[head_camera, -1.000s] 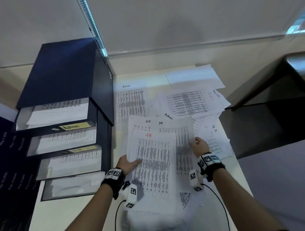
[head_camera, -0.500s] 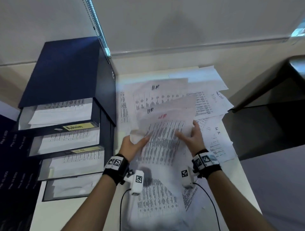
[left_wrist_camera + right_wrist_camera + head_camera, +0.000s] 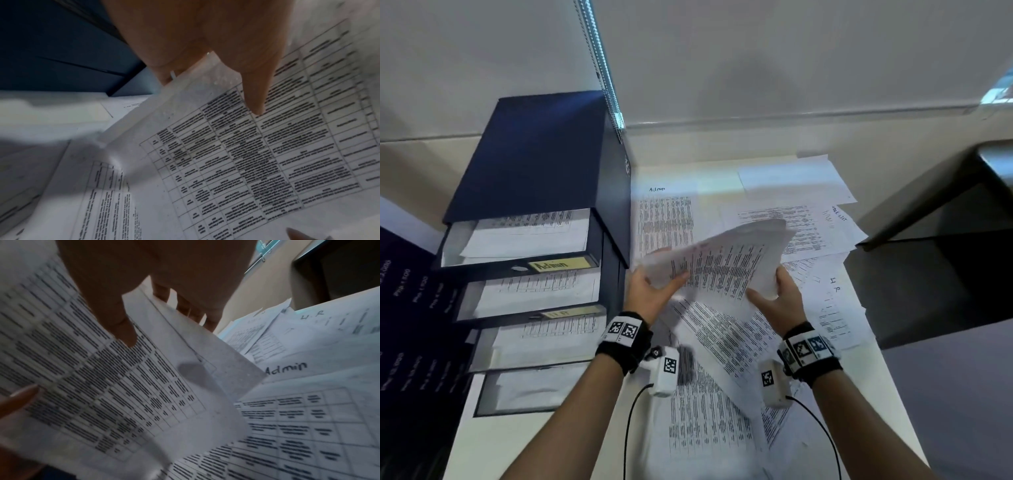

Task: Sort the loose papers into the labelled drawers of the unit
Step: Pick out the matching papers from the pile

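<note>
Both hands hold a small stack of printed sheets (image 3: 726, 263) raised off the desk and tilted. My left hand (image 3: 654, 291) pinches its left edge, thumb on top (image 3: 255, 91). My right hand (image 3: 774, 301) pinches the right edge, thumb on the print (image 3: 121, 331), fingers behind the paper. The dark blue drawer unit (image 3: 534, 164) stands at the left with several drawers pulled out, each holding papers. The top drawer bears a yellow "Admin" label (image 3: 560, 264); the label below it (image 3: 566, 312) is blurred. Loose papers (image 3: 671, 222) marked "Admin" and "HR" cover the desk.
More sheets (image 3: 709, 428) lie on the white desk (image 3: 493, 445) under my wrists. A dark table (image 3: 941, 246) stands to the right of the desk. The wall runs along the back. A dark panel (image 3: 407, 325) with printed text is at far left.
The stack has been lifted from the desk and turned, its far end swinging right. Both hands rose and shifted from flat on the papers to gripping the stack's edges.
</note>
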`<state>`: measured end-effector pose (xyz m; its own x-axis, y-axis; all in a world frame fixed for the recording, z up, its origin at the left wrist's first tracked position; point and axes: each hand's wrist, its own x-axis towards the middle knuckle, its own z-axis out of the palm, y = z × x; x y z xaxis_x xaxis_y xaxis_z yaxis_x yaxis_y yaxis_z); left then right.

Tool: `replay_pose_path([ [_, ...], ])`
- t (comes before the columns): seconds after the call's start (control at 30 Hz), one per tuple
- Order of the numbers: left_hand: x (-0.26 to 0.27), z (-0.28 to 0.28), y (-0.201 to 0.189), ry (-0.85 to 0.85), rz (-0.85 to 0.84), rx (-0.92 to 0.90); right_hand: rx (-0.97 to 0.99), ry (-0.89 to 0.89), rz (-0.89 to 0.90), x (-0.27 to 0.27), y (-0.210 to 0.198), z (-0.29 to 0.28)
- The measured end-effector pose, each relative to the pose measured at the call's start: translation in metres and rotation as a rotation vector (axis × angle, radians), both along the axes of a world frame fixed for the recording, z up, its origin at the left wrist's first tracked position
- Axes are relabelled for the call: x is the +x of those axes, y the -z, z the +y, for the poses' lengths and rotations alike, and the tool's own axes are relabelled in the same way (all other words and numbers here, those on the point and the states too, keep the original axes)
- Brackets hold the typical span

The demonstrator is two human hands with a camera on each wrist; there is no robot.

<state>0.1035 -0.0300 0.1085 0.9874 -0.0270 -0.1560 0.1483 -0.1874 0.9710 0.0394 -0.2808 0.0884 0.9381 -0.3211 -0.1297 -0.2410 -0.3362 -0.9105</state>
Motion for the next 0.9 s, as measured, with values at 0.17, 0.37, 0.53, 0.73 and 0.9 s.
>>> replay_pose_path([
  [0.17, 0.001, -0.008, -0.004, 0.010, 0.000, 0.009, -0.040, -0.022, 0.083, 0.005, 0.002, 0.012],
  [0.37, -0.003, 0.015, -0.072, 0.005, -0.079, -0.012, -0.017, -0.052, -0.163, 0.022, -0.065, 0.035],
  [0.53, -0.011, 0.075, -0.116, 0.021, -0.090, -0.079, 0.067, -0.112, -0.385, 0.041, -0.146, 0.079],
  [0.73, -0.055, 0.164, -0.116, 0.036, -0.099, 0.023, 0.144, -0.330, -0.321, 0.044, -0.157, 0.150],
  [0.9, -0.102, 0.240, -0.123, -0.126, -0.029, -0.182, 0.193, -0.519, -0.133, 0.020, -0.118, 0.215],
])
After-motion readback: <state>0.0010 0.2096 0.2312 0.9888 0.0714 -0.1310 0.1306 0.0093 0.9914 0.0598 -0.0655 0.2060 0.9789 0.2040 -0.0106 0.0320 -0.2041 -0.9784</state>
